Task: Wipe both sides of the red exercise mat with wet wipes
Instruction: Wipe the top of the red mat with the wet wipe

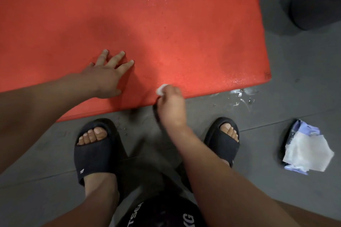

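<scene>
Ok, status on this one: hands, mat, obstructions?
Left hand flat on mat. Right hand pinches wipe at mat's near edge. Pack on floor, off the mat.

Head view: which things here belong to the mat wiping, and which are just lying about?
In the job: red mat; balled wipe pinched by right hand; left hand flat on the mat; wipes pack.
Lying about: dark round object, top right; black item marked KG, bottom edge; puddle off the mat's corner.
</scene>
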Tool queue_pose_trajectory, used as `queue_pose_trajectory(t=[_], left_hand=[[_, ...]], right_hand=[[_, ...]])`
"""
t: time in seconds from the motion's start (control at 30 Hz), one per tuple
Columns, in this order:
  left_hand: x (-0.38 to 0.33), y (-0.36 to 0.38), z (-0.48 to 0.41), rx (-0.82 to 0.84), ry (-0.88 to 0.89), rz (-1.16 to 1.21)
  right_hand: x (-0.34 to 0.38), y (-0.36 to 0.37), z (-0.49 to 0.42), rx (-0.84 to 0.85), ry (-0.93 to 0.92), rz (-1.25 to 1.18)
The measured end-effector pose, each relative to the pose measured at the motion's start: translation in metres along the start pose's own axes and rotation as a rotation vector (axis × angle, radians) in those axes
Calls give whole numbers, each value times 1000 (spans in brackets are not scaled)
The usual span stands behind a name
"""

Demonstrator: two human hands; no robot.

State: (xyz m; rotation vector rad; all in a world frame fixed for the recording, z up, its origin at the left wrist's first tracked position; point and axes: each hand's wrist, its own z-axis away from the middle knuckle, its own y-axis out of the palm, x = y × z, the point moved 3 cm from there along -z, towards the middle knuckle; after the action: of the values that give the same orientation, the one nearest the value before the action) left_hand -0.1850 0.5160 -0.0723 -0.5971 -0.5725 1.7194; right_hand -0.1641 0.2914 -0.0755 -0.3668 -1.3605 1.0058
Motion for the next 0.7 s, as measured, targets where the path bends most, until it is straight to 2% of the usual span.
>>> queue_pose_trajectory(t=[0.07,0.1,0.27,0.37,0.43,0.53,0.57,0.63,0.7], left_hand=[[1,2,-1,3,5,0],[2,2,-1,2,10,0],[2,2,0,-12,6,-2],[1,0,0,-11,10,3],[1,0,-1,-7,8,3],[4,1,-1,-8,16,-12],[5,1,-1,-11,20,-9],[6,1,-1,-26,31,-2],[7,3,-1,-39,35,-8]], right_hand=[[6,11,9,111,-132,1],[-2,5,3,103,-129,20],[-70,-67,-34,-183,200,131],[-62,-58,-33,-267,324,98],[-31,-25,-23,-200,202,39],[14,24,-3,101,-183,-12],[18,27,-4,168,-261,17],[11,17,-23,162,-281,97],[-7,-7,-51,26,-185,146]])
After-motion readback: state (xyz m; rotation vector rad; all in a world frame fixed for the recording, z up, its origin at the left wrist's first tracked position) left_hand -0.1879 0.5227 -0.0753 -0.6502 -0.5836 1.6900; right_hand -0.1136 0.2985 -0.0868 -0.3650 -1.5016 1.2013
